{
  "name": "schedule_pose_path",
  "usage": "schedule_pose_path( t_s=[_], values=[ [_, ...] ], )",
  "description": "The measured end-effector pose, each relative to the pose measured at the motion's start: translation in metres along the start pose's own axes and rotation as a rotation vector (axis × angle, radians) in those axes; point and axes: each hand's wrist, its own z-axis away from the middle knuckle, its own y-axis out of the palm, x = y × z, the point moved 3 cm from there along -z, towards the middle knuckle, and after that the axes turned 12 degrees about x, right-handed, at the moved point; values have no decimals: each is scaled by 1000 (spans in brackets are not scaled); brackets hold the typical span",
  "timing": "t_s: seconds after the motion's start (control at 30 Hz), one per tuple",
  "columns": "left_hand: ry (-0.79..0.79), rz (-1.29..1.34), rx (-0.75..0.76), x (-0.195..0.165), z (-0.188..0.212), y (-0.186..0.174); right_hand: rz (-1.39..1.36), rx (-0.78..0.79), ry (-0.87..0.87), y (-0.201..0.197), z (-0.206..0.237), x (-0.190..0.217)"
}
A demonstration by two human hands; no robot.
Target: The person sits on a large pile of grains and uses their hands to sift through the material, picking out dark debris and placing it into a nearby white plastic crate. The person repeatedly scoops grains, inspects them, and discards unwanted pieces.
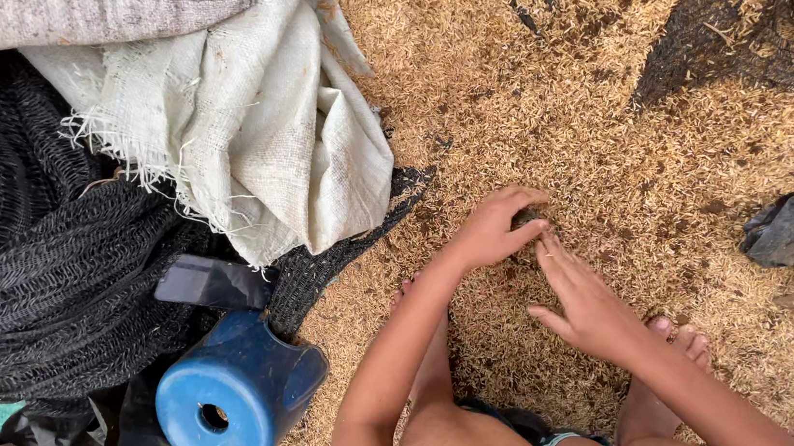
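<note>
**Two hands in the spread grain**

From the head view, we saw the left hand (496, 228) curled loosely, its fingertips pressed into the husked grain (600, 116) that lay spread across the ground. The right hand (579, 298) lay flat and unclenched just beside it, fingers together on the same grain, gripping nothing. To our left sat a blue plastic container (234, 394) on its side, black netting (43, 276) and a frayed white sack (261, 120).
</note>
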Motion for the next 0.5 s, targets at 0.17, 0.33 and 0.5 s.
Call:
schedule_pose_path(
  t_s=[0.17, 0.33, 0.5],
  values=[
    [70, 7, 1, 16, -11, 11, 220, -22, 118, 3, -15, 5],
    [-36, 107, -313, 13, 5, 38, 412, 84, 215, 5, -23, 17],
    [-27, 114, -402, 1, 15, 34, 493, 278, 241, -5, -35, 0]
  ],
)
